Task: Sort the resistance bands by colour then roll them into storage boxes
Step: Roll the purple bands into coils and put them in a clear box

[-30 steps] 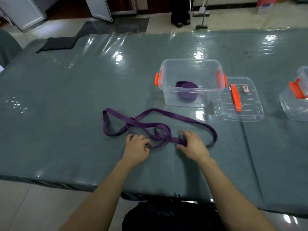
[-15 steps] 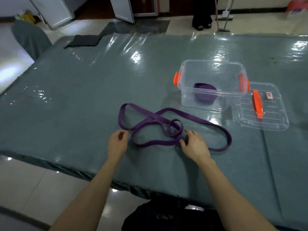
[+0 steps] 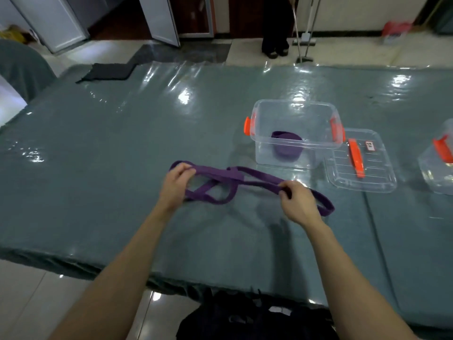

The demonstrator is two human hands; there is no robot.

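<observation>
Right of centre on the grey-green plastic-covered table [image 3: 122, 155] stands a clear plastic storage box with orange side latches [image 3: 316, 155], open at the top, with a rolled purple band [image 3: 286, 147] on its floor. Just beside it to the right lies its clear flat lid with an orange handle [image 3: 377, 173], and a second clear box with an orange latch [image 3: 438, 168] is cut off by the right edge of the frame. A dark cloth [image 3: 107, 71] lies at the table's upper-left corner. At the top of the frame someone's dark-clad legs [image 3: 274, 33] stand on the floor next to a long-handled mop [image 3: 304, 38], and a dark bag [image 3: 255, 317] sits at the bottom edge.

Nothing lies between the hands and the open box. The long purple resistance band [image 3: 215, 172] is in the middle of the frame, crossed over itself in loops. The left hand [image 3: 175, 184] pinches its left loop between thumb and curled fingers. The right hand [image 3: 297, 202], knuckles up, pinches a strand near the right end, whose last loop rests on the table beyond it. Between the hands the band seems lifted off the surface, though the tangle makes that hard to judge.
</observation>
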